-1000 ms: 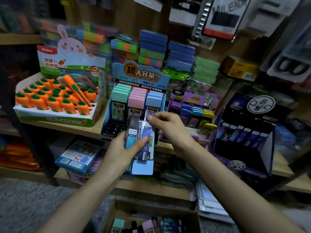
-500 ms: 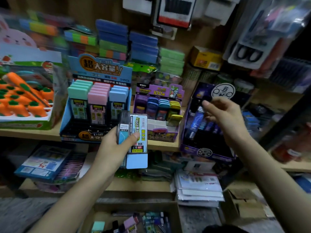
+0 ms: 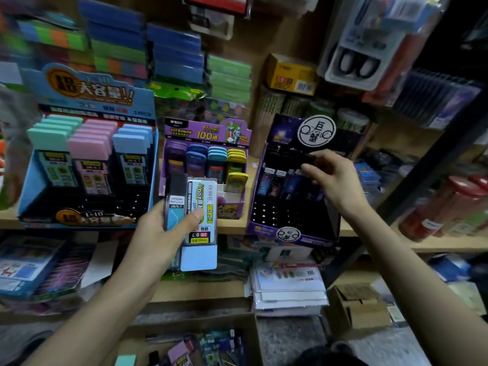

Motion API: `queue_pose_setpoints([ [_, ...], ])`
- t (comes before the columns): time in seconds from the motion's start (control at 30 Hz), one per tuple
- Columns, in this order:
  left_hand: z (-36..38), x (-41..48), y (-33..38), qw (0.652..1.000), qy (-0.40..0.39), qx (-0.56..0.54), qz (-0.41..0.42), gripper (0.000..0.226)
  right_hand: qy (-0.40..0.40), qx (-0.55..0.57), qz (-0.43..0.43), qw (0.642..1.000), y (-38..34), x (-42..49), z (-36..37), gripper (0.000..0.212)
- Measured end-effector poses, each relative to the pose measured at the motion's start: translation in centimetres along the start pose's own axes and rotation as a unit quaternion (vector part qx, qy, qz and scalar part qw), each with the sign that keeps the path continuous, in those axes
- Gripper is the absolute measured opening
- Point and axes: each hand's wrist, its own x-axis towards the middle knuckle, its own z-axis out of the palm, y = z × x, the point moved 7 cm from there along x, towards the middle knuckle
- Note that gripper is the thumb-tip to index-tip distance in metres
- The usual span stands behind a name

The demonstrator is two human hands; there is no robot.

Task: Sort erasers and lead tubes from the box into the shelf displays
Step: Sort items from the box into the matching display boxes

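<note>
Head view of a shop shelf (image 3: 232, 229) during restocking. The left hand (image 3: 155, 233) grips two lead packs (image 3: 195, 207) upright, thumb (image 3: 194, 216) pressed across their fronts; one pack is dark with a blue lower part, the other white and pale blue. They are held near the viewer, in front of the gap between the blue display (image 3: 79, 219) on the left and the purple display (image 3: 233, 208) at centre, as they were half a second earlier. The right hand (image 3: 336, 180), fingers curled, pinches a small dark lead tube (image 3: 306, 157) between thumb and forefinger over the far rows of the dark display (image 3: 290, 215) on the right. Half a second earlier this hand held a tube at the near left corner of the same display; one second earlier it was at the packs in the left hand, both hands together before the blue display. Whether the tube touches its slot cannot be told. The view has also swung right: the carrot-shaped goods seen earlier at far left have left the frame. The blue display holds rows of green, pink and blue packs (image 3: 91, 146). Below, near the viewer, the cardboard box (image 3: 184, 324) stands open with more packs inside, and a stack of paper sheets (image 3: 287, 291) lies on the lower shelf to its right.
</note>
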Motion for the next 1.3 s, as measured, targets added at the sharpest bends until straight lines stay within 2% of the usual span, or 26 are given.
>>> queue_pose_setpoints([
  [0.1,0.2,0.0,0.1,1.000,-0.002,-0.003,0.003,0.024,-0.035,-0.017,-0.017,0.999,0.1,-0.3,0.5,0.011],
  [0.33,0.6,-0.3,-0.1,1.000,-0.011,-0.003,0.010,0.030,-0.002,-0.029,0.062,0.998,1.4,0.6,1.5,0.012],
  [0.53,1.0,-0.6,0.1,1.000,-0.021,-0.004,0.011,0.027,-0.018,-0.190,0.069,0.979,-0.2,0.2,1.3,0.031],
  [0.6,0.9,-0.8,0.1,1.000,-0.021,-0.007,0.010,0.023,0.020,-0.276,0.047,0.960,-1.7,-0.9,0.5,0.035],
  [0.63,0.8,-0.9,0.2,1.000,-0.022,-0.008,0.011,0.020,0.045,-0.278,0.029,0.959,-2.9,-1.8,0.2,0.035],
  [0.7,0.9,-1.2,0.3,1.000,-0.024,-0.007,0.016,0.017,0.039,-0.147,0.009,0.988,-5.3,-3.8,0.8,0.030],
  [0.77,1.1,-1.4,0.4,0.999,-0.027,-0.009,0.018,0.016,-0.069,0.039,0.052,0.995,-7.0,-6.2,3.6,0.027],
  [0.83,1.0,-1.6,0.6,1.000,-0.018,-0.013,0.021,0.016,-0.231,0.142,0.118,0.955,-8.3,-9.5,7.8,0.019],
  [0.9,0.5,-1.8,0.8,0.999,-0.003,-0.024,0.027,0.019,-0.335,0.222,0.165,0.901,-9.2,-12.7,11.3,0.006],
  [0.97,0.1,-1.9,1.1,0.999,0.009,-0.041,0.031,0.023,-0.329,0.285,0.190,0.880,-9.5,-14.0,12.9,0.015],
  [1.2,-2.9,-1.8,2.0,0.998,0.028,-0.011,0.058,0.029,-0.233,0.332,0.198,0.892,-10.1,-13.6,13.7,0.024],
  [1.3,-5.6,-1.4,2.4,0.996,0.056,-0.024,0.061,0.016,-0.210,0.332,0.171,0.904,-11.0,-12.3,13.5,0.017],
])
